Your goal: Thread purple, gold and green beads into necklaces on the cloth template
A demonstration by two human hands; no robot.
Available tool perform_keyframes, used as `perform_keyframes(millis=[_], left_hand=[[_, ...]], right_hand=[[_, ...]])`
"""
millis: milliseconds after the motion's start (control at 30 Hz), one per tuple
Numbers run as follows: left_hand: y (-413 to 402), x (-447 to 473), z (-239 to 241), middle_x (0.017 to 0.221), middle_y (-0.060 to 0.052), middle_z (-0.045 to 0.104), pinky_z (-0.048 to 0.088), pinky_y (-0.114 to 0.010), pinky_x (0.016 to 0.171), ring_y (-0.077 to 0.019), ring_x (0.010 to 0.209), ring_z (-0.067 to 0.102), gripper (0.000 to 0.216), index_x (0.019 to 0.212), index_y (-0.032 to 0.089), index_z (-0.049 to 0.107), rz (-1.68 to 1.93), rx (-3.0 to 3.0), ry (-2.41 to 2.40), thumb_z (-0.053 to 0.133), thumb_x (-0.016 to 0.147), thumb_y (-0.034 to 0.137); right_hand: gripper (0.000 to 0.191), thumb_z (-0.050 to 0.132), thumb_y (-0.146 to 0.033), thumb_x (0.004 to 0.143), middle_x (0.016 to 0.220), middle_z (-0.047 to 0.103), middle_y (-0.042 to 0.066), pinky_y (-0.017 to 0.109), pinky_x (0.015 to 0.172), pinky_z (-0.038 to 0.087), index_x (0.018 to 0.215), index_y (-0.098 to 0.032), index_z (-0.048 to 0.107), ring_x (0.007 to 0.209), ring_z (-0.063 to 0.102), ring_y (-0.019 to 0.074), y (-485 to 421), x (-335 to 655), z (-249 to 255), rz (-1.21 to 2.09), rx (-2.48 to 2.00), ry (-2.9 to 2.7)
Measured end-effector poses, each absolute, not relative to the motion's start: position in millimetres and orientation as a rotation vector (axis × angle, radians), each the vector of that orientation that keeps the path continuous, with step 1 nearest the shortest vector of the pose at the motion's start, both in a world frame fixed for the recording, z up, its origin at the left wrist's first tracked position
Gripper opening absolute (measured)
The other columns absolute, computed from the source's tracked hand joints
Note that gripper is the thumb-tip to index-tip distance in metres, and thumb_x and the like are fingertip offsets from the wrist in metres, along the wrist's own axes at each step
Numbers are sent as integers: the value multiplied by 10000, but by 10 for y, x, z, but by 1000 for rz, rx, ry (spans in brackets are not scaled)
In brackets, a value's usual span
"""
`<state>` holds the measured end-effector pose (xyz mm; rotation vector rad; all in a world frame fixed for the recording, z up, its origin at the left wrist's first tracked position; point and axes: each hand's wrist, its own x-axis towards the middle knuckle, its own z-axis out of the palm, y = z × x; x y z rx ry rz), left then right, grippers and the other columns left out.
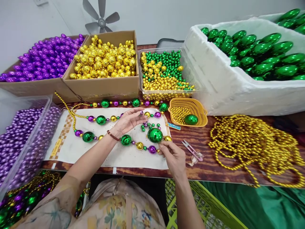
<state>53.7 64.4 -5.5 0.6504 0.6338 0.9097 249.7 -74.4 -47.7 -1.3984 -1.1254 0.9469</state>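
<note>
A bead necklace [105, 119] of green, gold and purple balls lies looped on a white cloth [111, 156] in front of me. My left hand [128, 121] hovers over its middle, fingers pinched on the thin string near a small purple bead. My right hand [172, 156] sits at the cloth's right edge, fingers closed on the strand beside a gold bead, just below a large green ball [155, 135].
Boxes of purple [43, 60], gold [105, 60] and mixed green-gold beads [164, 71] line the back. A white foam box of green ornaments [252, 54] stands right. A yellow basket [188, 111], small scissors [192, 149] and a gold bead-string pile [257, 143] lie right. A purple-bead bin [21, 140] sits left.
</note>
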Motion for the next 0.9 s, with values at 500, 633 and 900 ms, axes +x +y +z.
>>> perform_keyframes(millis=[500,633,900], left_hand=[[641,552,-44,876,-26,744,540,-417,971,-160,876,717,291,1075,196,734,939,800,703,786,788,207],[507,671,-85,958,-65,741,531,-360,920,-172,918,702,243,1016,167,734,927,778,706,781,797,262],[425,1153,-151,736,12,616,520,-254,676,-127,713,660,257,884,176,618,1189,711,844,670,866,427]], right_hand=[[150,693,-339,805,582,640,-6,243,476,464,762,-199,723,500,599,147,-712,2496,-480,1015,-1419,-1079],[184,711,-371,767,565,627,-9,240,467,464,756,-187,702,481,573,138,-589,2328,-442,1059,-1377,-964],[192,696,-372,761,586,637,-13,223,421,425,740,-183,674,448,575,126,-410,2219,-363,1164,-1346,-988]])
